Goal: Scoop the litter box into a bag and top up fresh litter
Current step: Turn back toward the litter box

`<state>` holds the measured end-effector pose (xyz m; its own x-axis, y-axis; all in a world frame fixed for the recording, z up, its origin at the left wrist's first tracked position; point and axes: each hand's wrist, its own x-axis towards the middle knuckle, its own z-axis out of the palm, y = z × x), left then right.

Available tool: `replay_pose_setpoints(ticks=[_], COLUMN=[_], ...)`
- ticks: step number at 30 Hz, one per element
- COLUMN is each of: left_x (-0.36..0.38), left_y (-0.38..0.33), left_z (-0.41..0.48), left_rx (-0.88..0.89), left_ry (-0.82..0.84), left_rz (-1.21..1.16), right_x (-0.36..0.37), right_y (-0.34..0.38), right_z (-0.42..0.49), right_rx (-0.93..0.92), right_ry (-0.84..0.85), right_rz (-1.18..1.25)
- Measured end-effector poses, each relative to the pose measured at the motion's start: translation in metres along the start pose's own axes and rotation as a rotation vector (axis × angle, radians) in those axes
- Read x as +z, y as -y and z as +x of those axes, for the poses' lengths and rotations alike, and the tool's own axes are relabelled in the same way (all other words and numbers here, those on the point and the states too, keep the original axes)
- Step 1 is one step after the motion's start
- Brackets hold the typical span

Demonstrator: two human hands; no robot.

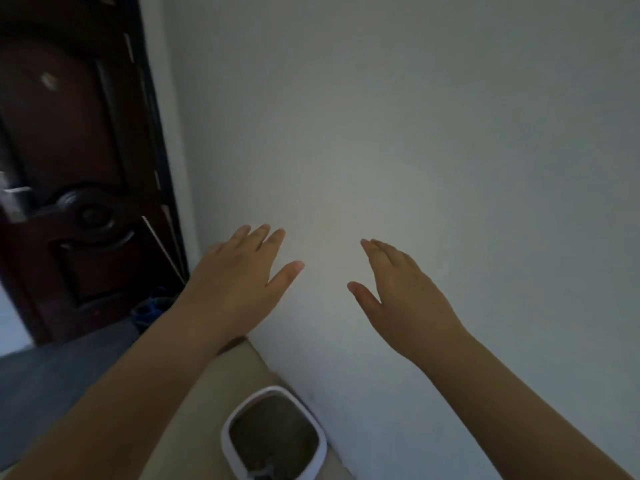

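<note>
A white-rimmed litter box (231,424) filled with brownish-grey litter stands on the beige floor against the wall, at the bottom centre of the view. Something small and grey lies in the litter at its near edge; I cannot tell what it is. My left hand (239,278) and my right hand (401,292) are both stretched out in front of me at arm's length, palms down, fingers apart and holding nothing. Both hover well above the box, in front of the bare wall. No bag or fresh litter is visible.
A plain pale wall (415,133) fills most of the view. A dark brown wooden door (76,168) with a metal handle stands at the left. A grey mat (52,375) lies on the floor by the door, with something blue in the corner behind it.
</note>
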<state>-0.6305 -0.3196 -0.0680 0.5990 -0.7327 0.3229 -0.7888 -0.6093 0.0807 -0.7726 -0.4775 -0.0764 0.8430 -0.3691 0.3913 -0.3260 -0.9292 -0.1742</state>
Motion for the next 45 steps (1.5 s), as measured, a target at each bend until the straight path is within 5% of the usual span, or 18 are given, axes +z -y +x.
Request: replay_pose_setpoints(ticks=[11,33,45], left_x=[0.003,0.09,0.119], left_y=[0.197,0.404,0.603], left_z=[-0.016,0.098,0.164], left_rx=[-0.191,-0.536,-0.471], left_ry=[-0.012,0.045,0.041], left_rz=[0.088,0.301,0.278], right_x=[0.11,0.31,0.416], right_y=[0.171,0.267,0.377], right_z=[0.124,0.397,0.519], right_rx=[-0.219,-0.473,-0.458], right_ry=[0.122,0.336,0.312], right_rz=[0.116,0.323,0.28])
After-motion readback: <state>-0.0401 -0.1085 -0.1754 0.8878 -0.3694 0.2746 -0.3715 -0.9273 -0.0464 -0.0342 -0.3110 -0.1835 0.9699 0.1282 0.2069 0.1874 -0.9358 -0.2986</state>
